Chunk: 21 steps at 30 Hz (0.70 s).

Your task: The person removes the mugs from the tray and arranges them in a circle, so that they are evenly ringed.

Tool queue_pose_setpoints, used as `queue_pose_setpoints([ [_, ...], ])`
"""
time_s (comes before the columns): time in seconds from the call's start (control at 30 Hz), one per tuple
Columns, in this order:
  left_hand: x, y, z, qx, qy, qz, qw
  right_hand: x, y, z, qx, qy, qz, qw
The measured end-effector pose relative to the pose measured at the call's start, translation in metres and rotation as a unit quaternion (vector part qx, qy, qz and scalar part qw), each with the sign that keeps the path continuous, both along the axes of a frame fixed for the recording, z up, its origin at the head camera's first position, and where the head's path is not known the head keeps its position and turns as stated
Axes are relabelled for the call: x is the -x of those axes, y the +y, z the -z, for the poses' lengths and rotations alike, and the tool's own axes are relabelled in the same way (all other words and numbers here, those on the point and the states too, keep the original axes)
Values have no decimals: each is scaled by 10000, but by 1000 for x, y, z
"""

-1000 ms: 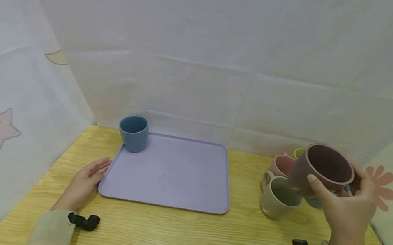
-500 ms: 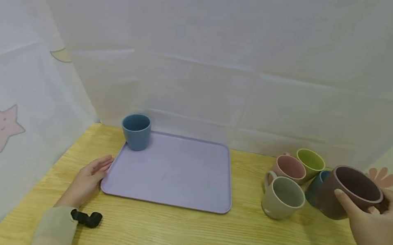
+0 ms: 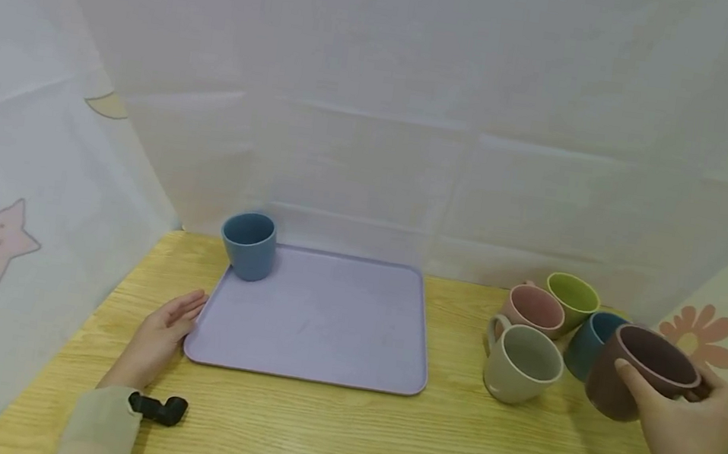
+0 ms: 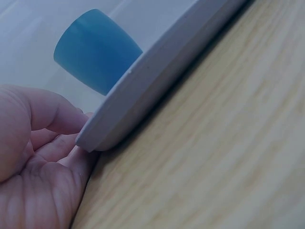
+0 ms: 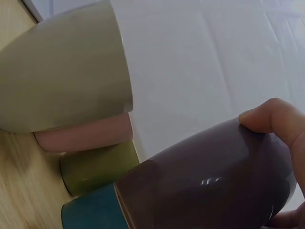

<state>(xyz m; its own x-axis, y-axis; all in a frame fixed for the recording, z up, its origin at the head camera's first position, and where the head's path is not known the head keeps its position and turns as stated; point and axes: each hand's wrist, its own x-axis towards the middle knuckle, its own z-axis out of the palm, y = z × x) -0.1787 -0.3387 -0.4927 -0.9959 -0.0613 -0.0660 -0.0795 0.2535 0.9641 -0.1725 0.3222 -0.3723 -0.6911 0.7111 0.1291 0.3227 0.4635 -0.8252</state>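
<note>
My right hand (image 3: 690,423) holds a dark purple mug (image 3: 609,382) at the right end of the table. The thumb lies on its side near the rim, and the other fingers are mostly hidden behind it. In the right wrist view the mug (image 5: 205,179) overlaps a teal cup (image 5: 93,210). On the left, my left hand (image 3: 159,334) rests on the table, its relaxed fingers touching the left edge of a lilac tray (image 3: 317,320). A blue cup (image 3: 248,246) stands upright at the tray's back left corner.
Left of the held mug stands a close group: a grey-beige mug (image 3: 518,366) in front, a pink mug (image 3: 535,311), a green cup (image 3: 573,297) and a blue-teal cup (image 3: 590,345) behind. White cloth (image 3: 366,105) walls the back and sides of the wooden table (image 3: 336,438).
The right hand has carried the purple mug rightward and down, from over the grouped cups to beside them, uncovering the green and blue-teal cups. The left hand stays at the tray's edge.
</note>
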Motion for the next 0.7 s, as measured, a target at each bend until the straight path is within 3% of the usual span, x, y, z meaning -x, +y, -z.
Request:
queue_pose_setpoints([
  [0.13,-1,0,-1,-45,18,15,10000,-1,2,2,-60,-162,-85,9998],
  [0.33,-1,-1,-2,-28,76,20,10000,-9,6,7,42,-44,-56,10000],
  [0.7,-1,0,0,-70,31,28,10000,-17,13,28,-12,-140,-139,9998],
])
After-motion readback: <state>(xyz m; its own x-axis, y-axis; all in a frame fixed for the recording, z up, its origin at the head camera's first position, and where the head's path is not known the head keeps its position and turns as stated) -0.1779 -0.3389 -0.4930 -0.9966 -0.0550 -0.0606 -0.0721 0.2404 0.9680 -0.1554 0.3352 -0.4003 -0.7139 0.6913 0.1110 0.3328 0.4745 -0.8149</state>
